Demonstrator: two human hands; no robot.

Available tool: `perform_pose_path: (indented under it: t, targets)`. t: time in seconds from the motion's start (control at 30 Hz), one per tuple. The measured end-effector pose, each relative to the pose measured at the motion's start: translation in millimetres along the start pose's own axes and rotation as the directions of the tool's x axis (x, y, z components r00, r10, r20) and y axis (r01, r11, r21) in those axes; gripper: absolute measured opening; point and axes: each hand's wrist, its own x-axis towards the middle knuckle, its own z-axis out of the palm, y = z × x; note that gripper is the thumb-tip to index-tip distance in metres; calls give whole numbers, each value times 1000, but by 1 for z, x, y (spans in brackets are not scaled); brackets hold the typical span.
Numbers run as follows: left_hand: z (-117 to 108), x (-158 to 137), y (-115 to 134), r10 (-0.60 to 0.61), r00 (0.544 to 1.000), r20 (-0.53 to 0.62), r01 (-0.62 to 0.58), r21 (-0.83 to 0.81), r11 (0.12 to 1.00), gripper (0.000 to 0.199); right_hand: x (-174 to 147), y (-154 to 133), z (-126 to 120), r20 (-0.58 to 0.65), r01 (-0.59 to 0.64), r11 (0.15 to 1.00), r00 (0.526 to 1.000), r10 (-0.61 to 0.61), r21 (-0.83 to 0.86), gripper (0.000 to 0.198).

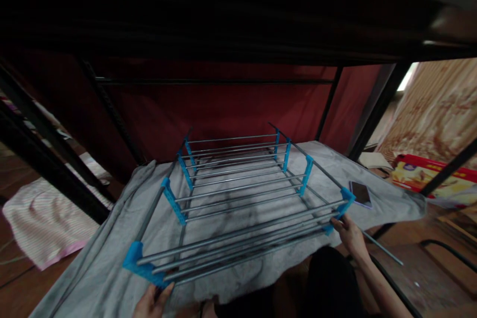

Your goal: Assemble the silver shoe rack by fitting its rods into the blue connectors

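A rack (238, 234) of grey metal tubes and blue plastic connectors, like a shoe rack, lies on its side across the grey cloth. My left hand (152, 302) pinches the lower end of the near left blue connector (133, 256), at the bottom of the view. At the near right, my right hand (349, 236) has its fingers closed around the lower part of another blue connector (346, 202). Several tubes span between these two connectors. Past my right hand a thin tube (383, 249) sticks out to the right; whether it joins the rack is hidden.
The grey cloth (328, 151) covers a low surface under a dark metal frame (330, 104), with a red curtain (223, 109) behind. A phone (360, 194) lies on the cloth's right side. A red and yellow package (432, 179) is farther right; striped fabric (48, 213) lies left.
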Motion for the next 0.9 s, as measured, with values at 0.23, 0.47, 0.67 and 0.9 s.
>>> perform_pose_path:
  t: [0.23,0.47,0.67,0.9]
  targets:
    - [8,-19,30,92,996,18,-93,19,996,57,4,0,-10,2,-68,994,998,68,-89,47]
    - [16,-37,29,122,992,22,-123,64,990,37,-11,27,1,65,-199,968,980,191,152,77]
    - [19,-59,27,144,988,-59,-133,156,979,42,-57,74,16,237,-420,867,901,363,268,86]
    - [11,-41,11,162,987,2,-152,356,922,40,-85,52,25,382,-349,877,899,213,331,55]
